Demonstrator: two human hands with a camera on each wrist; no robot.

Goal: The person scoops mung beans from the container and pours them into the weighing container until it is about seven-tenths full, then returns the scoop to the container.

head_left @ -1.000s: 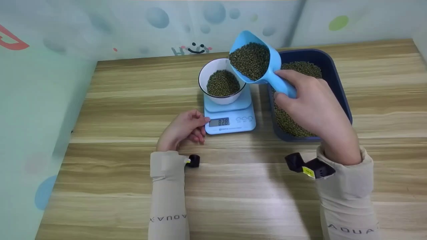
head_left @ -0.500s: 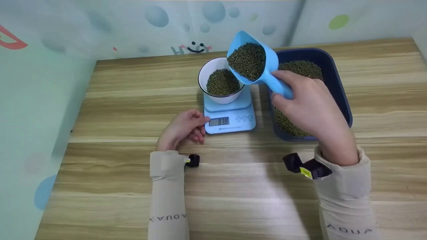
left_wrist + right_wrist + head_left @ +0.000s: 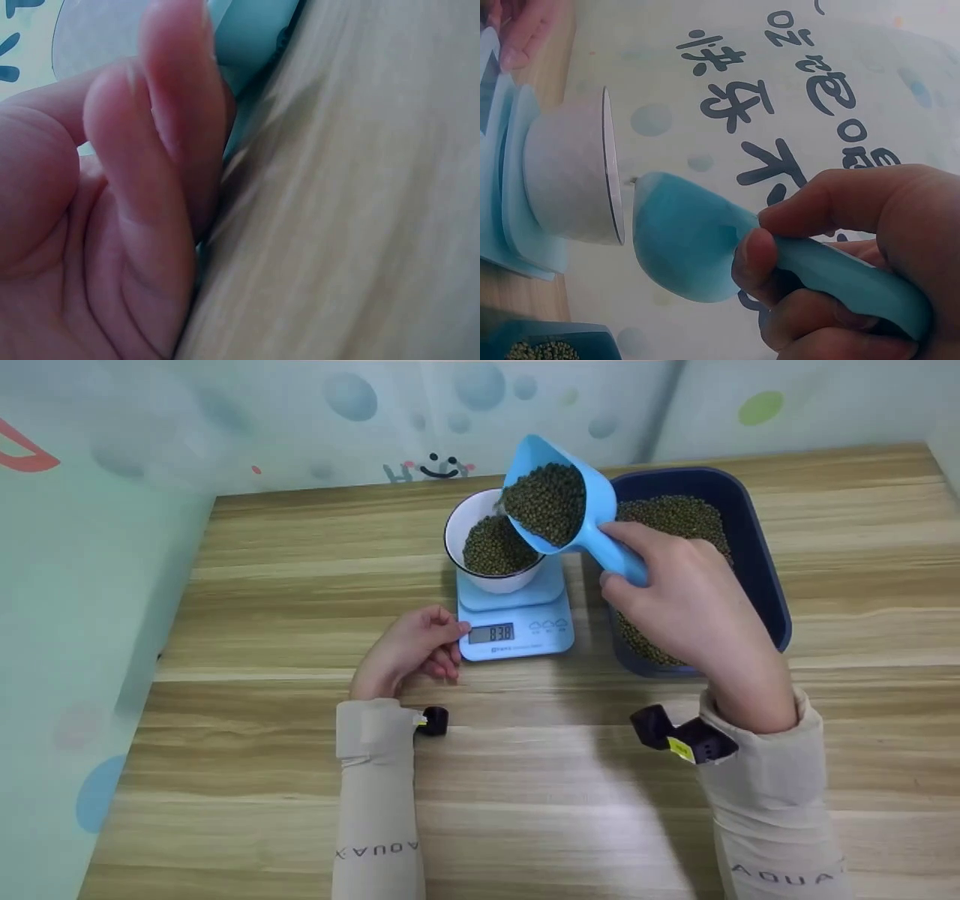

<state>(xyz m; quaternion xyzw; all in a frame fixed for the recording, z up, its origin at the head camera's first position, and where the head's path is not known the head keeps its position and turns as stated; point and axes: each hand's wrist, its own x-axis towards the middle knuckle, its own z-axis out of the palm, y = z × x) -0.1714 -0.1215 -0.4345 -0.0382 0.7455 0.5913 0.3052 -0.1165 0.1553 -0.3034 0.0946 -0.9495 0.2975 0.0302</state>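
My right hand (image 3: 686,600) grips the handle of a light blue scoop (image 3: 602,499) heaped with mung beans (image 3: 546,502). The scoop tilts left, its lip over the right rim of a white, dark-edged bowl (image 3: 506,583). A few beans show at the lip. In the right wrist view the scoop (image 3: 686,240) stands close above the bowl (image 3: 566,172). More mung beans lie inside the bowl, which sits on a light blue kitchen scale (image 3: 551,641) reading 83.8. My left hand (image 3: 409,649) holds the scale's left edge beside the display, its lower fingers (image 3: 142,180) bent alongside.
A dark blue tray (image 3: 769,570) of mung beans stands right of the scale, partly hidden under my right hand and forearm. All stand on a wood-grain table (image 3: 300,585). A patterned wall (image 3: 262,420) rises right behind its back edge.
My right hand has moved the scoop slightly left and lower, farther over the bowl. The scale's reading has gone from 82.8 to 83.8. My left hand stays put.
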